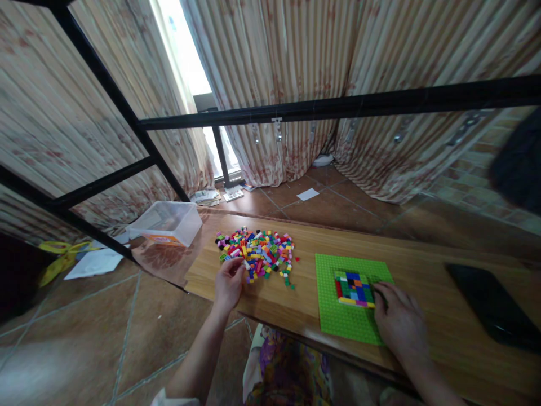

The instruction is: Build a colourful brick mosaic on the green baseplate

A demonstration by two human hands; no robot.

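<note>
On the wooden table a heap of small multicoloured toy bricks (pixel 264 248) is spread out. My left hand (pixel 228 283) is at the near left edge of this heap, thumb and fingers pinched together; a white brick shows by the fingertips, but whether it is held is unclear. Further right lies a green studded baseplate (pixel 338 327). A low, roughly rectangular brick build (pixel 353 289) in blue, red, yellow, green and white sits on it. My right hand (pixel 399 318) rests over the baseplate's right side, its curled fingers touching the build's right edge. Anything between those fingers is hidden.
A clear plastic box (pixel 169 223) stands beyond the table's left end. At the right lies a dark flat device (pixel 492 304). A black metal frame (pixel 296 110) crosses in front of striped curtains (pixel 287 62). Papers (pixel 307 194) lie on the tiled floor.
</note>
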